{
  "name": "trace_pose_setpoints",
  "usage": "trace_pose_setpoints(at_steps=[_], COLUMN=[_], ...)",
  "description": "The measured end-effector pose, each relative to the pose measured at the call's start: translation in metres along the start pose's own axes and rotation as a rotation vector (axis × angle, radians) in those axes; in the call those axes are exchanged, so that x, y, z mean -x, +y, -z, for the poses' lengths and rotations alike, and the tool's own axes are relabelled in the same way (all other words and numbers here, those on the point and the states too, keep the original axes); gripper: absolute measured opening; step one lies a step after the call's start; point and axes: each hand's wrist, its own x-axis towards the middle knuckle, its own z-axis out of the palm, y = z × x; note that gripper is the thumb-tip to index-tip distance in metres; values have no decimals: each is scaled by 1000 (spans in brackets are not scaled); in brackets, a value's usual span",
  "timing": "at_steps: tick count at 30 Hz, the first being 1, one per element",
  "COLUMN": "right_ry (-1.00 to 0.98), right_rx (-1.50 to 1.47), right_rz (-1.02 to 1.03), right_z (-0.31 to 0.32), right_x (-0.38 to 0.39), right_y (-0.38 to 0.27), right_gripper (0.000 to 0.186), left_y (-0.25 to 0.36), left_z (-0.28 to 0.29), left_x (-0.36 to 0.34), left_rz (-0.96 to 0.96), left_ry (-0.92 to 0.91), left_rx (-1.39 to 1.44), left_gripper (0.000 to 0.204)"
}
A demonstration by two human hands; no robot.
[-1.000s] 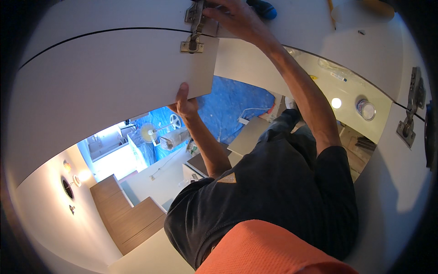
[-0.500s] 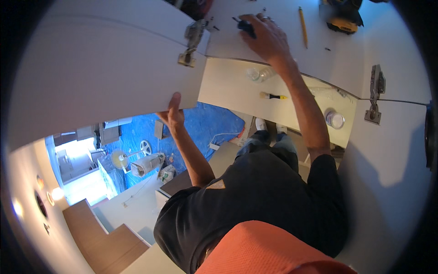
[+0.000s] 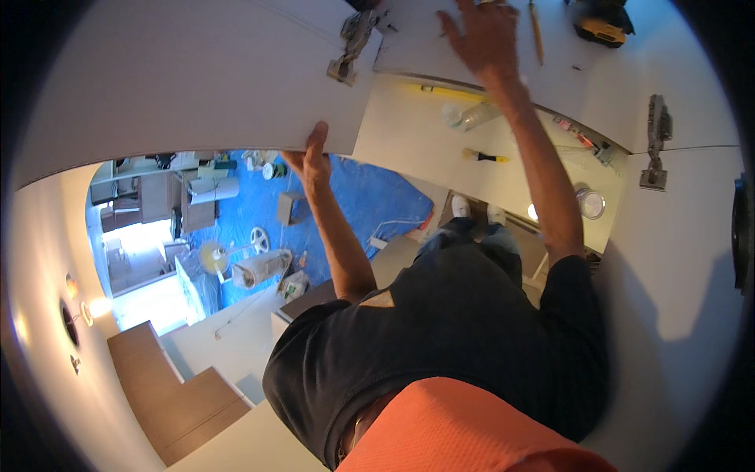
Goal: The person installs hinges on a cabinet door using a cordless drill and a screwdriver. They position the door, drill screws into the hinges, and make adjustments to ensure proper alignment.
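Toward eleven o'clock in the view, the left hand (image 3: 312, 164) is closed on the lower edge of the white door (image 3: 197, 86), thumb flat on its face, with a metal hinge (image 3: 352, 49) toward one o'clock from the hand. The right hand (image 3: 489, 49), at one o'clock, is over the upper shelf (image 3: 578, 98), thumb spread wide, but its fingertips meet the view's edge, so whether that grip has anything cannot be told. A pencil (image 3: 537, 35) lies toward three o'clock from it, a paintbrush (image 3: 486, 156) toward six on the lower shelf (image 3: 417, 134).
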Motion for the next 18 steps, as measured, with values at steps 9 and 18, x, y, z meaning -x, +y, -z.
trace_pose_setpoints(at_steps=[9, 18], right_ry=[166, -612], right_rx=[-248, 141], right_rz=[102, 186], right_z=[70, -88], right_x=[-59, -30], right_y=[2, -8], right_gripper=[21, 26], left_y=[1, 4], left_z=[-3, 4], left_x=[-5, -3], left_rz=[27, 32], left_ry=[-2, -27], left_rx=[-33, -153], left_gripper=[31, 25])
